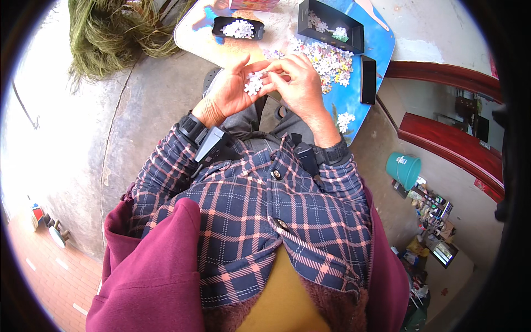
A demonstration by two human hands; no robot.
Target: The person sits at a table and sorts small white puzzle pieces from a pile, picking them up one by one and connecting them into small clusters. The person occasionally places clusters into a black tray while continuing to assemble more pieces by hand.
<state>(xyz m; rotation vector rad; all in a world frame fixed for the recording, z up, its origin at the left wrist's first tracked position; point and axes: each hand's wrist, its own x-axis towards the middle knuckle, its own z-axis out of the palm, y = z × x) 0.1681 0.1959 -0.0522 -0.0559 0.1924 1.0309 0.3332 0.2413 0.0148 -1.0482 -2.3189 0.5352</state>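
left hand (228, 90) lay palm up, fingers extended, nothing gripped, likely serving as a shallow dish; the white puzzle pieces (254, 84) sat loose in that palm. right hand (302, 84) was at 3 o'clock from them, fingertips drawn together by the left fingers, probably for handling pieces singly; couldn't tell if one was pinched. black tray (258, 33) at 12 o'clock and black box (348, 45) at 2 o'clock held more pieces, walls presumably there against scattering. loose pile (333, 62) sat between 2 and 3 on the table (194, 36); small cluster (345, 121) at 4, seemingly set apart. palm pieces: pale, knobbed edges, overlapping, no print made out.
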